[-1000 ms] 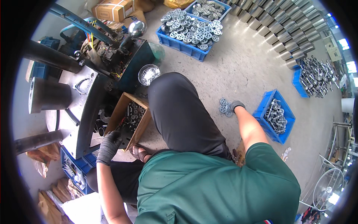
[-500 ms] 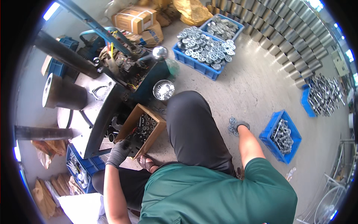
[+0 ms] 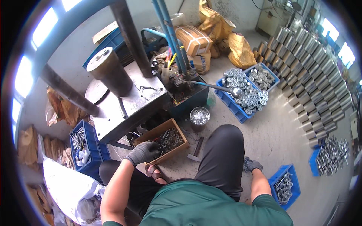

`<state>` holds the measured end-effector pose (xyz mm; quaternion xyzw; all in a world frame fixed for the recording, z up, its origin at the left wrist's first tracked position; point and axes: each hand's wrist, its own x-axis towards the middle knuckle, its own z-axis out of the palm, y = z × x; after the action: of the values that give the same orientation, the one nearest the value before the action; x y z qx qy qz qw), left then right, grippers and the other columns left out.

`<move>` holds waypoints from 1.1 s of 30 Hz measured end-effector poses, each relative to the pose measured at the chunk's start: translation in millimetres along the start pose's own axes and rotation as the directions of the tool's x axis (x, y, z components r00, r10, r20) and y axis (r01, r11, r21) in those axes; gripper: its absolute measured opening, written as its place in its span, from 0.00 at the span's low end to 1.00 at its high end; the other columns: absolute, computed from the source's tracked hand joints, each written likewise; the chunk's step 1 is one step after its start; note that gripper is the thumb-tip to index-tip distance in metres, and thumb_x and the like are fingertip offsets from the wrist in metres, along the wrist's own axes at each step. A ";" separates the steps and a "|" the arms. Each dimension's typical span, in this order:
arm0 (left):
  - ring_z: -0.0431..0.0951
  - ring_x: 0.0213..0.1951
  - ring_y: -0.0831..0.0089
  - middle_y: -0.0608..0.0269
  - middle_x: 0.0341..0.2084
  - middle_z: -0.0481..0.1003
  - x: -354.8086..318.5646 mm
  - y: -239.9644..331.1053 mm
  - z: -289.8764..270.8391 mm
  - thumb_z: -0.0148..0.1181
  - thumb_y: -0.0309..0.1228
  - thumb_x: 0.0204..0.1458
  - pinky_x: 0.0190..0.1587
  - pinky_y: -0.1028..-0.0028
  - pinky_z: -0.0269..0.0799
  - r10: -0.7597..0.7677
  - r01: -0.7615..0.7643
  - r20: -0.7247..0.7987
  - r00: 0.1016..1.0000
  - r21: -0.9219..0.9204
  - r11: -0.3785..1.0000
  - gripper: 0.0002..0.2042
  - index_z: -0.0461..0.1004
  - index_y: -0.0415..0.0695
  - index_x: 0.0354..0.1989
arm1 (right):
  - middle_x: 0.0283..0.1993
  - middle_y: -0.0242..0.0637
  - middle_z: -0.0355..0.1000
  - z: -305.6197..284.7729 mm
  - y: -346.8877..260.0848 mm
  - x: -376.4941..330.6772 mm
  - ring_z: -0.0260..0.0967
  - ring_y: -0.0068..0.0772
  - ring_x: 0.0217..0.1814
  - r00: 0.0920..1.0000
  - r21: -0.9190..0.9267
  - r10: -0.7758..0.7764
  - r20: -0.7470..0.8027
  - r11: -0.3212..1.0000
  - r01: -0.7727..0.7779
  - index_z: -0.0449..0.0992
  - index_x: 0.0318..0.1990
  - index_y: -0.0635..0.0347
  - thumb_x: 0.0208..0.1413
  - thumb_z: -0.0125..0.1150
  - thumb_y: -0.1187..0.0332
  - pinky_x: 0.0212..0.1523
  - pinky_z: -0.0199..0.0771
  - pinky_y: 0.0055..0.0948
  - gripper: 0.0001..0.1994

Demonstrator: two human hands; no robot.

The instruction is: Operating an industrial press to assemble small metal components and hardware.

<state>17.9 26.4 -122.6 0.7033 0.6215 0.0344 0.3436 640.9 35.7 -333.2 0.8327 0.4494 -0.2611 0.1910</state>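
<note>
My left hand, in a grey glove, is at the near left corner of an open cardboard box. Its fingers look curled together; what they hold, if anything, is hidden. Inside the box lie small dark ring-shaped metal parts. Low beside my right knee, my right hand, gloved too, is closed on a round spoked metal wheel at floor level. The glove hides part of it, and I cannot tell how many wheels are there.
A hammer lies between box and knee. Nearby stand a metal bowl, a press table, a blue crate of wheels, a blue bin of metal fittings and stacked metal cylinders.
The view has turned, so the surroundings sit lower and further right. My left hand shows more over the box's edge. My right hand stays down by the wheels. The hammer now shows.
</note>
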 end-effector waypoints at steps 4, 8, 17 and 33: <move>0.81 0.50 0.52 0.47 0.45 0.80 23.1 30.4 -1.4 0.65 0.36 0.56 0.54 0.59 0.76 0.161 -0.170 -0.072 0.984 -0.138 0.976 0.17 0.79 0.40 0.51 | 0.49 0.50 0.81 -61.4 2.6 17.8 0.80 0.52 0.53 0.947 -0.235 -0.264 -0.181 0.947 0.219 0.76 0.52 0.52 0.61 0.55 0.42 0.54 0.78 0.49 0.25; 0.81 0.49 0.55 0.47 0.45 0.80 34.7 48.8 3.7 0.65 0.34 0.58 0.55 0.61 0.76 0.196 -0.230 -0.144 0.970 -0.272 0.934 0.16 0.79 0.38 0.51 | 0.39 0.50 0.82 -142.4 -46.1 43.9 0.81 0.58 0.42 0.784 -0.369 -0.541 -0.304 0.826 0.427 0.74 0.53 0.48 0.61 0.55 0.41 0.44 0.78 0.54 0.24; 0.80 0.53 0.61 0.51 0.49 0.80 72.3 55.9 18.5 0.63 0.37 0.63 0.58 0.65 0.74 0.170 -0.323 -0.310 0.935 -0.553 0.768 0.18 0.77 0.39 0.57 | 0.32 0.42 0.79 -283.7 -265.4 -135.7 0.80 0.50 0.36 -0.041 -0.551 -0.928 -0.371 0.184 0.814 0.75 0.54 0.49 0.49 0.71 0.55 0.36 0.79 0.47 0.24; 0.73 0.49 0.76 0.64 0.47 0.74 49.3 37.9 7.0 0.65 0.43 0.62 0.56 0.72 0.72 -0.049 -0.318 -0.336 0.941 -0.922 0.221 0.24 0.69 0.43 0.60 | 0.46 0.42 0.73 -144.6 -360.5 -238.7 0.73 0.29 0.48 0.003 0.598 -1.000 -0.028 -0.014 0.802 0.66 0.61 0.60 0.57 0.65 0.65 0.48 0.77 0.34 0.25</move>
<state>64.6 68.0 -126.7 0.3764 0.4448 0.5450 0.6028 263.5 149.3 -104.2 0.2433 0.7598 -0.5850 -0.1457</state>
